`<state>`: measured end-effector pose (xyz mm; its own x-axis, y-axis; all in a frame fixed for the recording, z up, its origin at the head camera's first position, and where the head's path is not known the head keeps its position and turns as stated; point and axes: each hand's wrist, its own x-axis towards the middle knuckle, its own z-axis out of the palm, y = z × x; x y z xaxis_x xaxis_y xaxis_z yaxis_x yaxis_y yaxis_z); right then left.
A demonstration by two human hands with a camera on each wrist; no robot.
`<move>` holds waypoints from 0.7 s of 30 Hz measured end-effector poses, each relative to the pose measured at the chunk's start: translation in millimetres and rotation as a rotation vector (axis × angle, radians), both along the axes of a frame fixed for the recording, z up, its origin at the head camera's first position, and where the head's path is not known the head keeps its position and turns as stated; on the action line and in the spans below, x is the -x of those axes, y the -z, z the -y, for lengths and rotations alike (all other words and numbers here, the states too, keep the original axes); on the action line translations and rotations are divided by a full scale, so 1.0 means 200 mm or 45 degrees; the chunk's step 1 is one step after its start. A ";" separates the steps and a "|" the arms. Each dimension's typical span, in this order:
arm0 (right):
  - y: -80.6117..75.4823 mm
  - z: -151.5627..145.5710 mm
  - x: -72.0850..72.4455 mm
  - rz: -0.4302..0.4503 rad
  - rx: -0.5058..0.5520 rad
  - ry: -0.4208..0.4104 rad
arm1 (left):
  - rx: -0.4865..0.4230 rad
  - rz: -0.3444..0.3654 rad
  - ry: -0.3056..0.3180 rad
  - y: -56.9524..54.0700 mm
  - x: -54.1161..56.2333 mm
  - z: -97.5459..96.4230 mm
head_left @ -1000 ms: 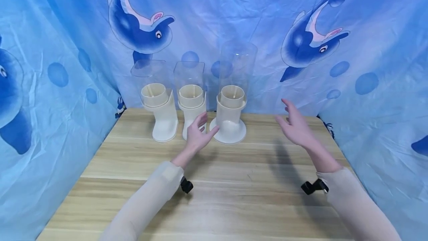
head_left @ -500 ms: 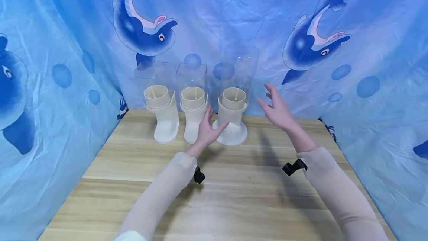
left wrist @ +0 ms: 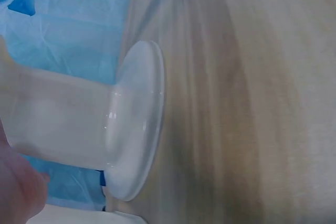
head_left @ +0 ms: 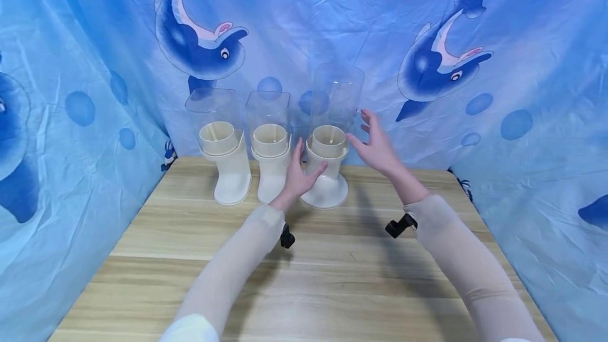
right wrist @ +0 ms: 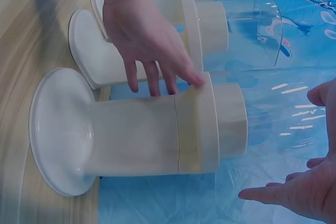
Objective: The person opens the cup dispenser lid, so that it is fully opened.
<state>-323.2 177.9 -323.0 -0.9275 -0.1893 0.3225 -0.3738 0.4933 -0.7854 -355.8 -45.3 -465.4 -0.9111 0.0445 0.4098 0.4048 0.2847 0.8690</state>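
Note:
The rightmost of three cream plastic stands (head_left: 328, 190) has a round base and carries a tall clear tube (head_left: 338, 91) around an inner cup-like ring (head_left: 329, 136). My left hand (head_left: 298, 178) is at this stand's left side, fingers extended and thumb spread across its front. In the right wrist view, that thumb appears to touch the stand's collar (right wrist: 209, 121). To the right of the tube, my right hand (head_left: 379, 149) holds its fingers apart, with nothing between them; contact with the tube is not visible. The left wrist view shows the stand's base (left wrist: 135, 119) on the tabletop.
Two similar stands, a middle one (head_left: 272, 170) and a left one (head_left: 234, 173), stand alongside with clear, squarer containers. The wooden table (head_left: 332, 278) ends at a blue dolphin-printed curtain (head_left: 285, 9) behind. Curtains also flank both sides.
Both hands have moved toward the rightmost stand: the left hand went right and slightly forward, the right hand went left and forward. The stands have stayed in place.

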 end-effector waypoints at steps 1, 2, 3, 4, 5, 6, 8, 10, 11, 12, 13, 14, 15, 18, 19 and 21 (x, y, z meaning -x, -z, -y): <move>0.00 0.01 0.01 0.004 0.005 -0.006 | 0.003 -0.015 0.003 -0.01 0.00 0.00; 0.00 0.01 0.01 0.007 0.010 -0.012 | -0.002 -0.032 0.011 -0.01 0.01 0.00; 0.00 0.02 0.02 0.012 0.014 -0.018 | 0.000 -0.045 0.017 -0.02 0.01 -0.01; 0.00 0.02 0.02 0.017 0.022 -0.021 | 0.010 -0.053 0.021 -0.03 0.01 -0.01; 0.00 0.03 0.02 0.021 0.034 -0.024 | 0.017 -0.054 0.029 -0.03 0.01 -0.01; 0.00 0.03 0.03 0.029 0.045 -0.028 | 0.018 -0.055 0.041 -0.04 0.02 -0.01; 0.00 0.04 0.03 0.047 0.067 -0.033 | 0.017 -0.040 0.064 -0.05 0.01 -0.01; -0.01 0.05 0.04 0.062 0.085 -0.039 | 0.011 -0.023 0.082 -0.06 0.01 -0.01; 0.00 0.06 0.04 0.067 0.091 -0.040 | 0.006 -0.016 0.088 -0.07 0.01 -0.01; 0.00 0.06 0.05 0.071 0.094 -0.042 | 0.006 -0.013 0.089 -0.07 0.01 -0.01; 0.00 0.07 0.05 0.071 0.096 -0.042 | 0.010 -0.011 0.090 -0.08 0.01 -0.01; 0.01 0.07 0.05 0.069 0.098 -0.042 | 0.011 -0.007 0.093 -0.08 0.01 -0.01; 0.01 0.07 0.05 0.066 0.095 -0.042 | 0.014 -0.006 0.096 -0.09 0.00 -0.01; 0.02 0.08 0.06 0.045 0.101 -0.043 | 0.028 -0.006 0.101 -0.09 0.00 -0.01; 0.02 0.08 0.06 0.035 0.103 -0.043 | 0.033 -0.007 0.103 -0.09 0.00 -0.01; 0.02 0.08 0.06 0.019 0.101 -0.040 | 0.048 -0.016 0.107 -0.09 0.00 -0.01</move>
<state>-335.0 162.3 -328.0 -0.9262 -0.1932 0.3237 -0.3762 0.4176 -0.8271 -356.6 -43.9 -446.4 -0.8983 0.1357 0.4179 0.4394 0.2816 0.8530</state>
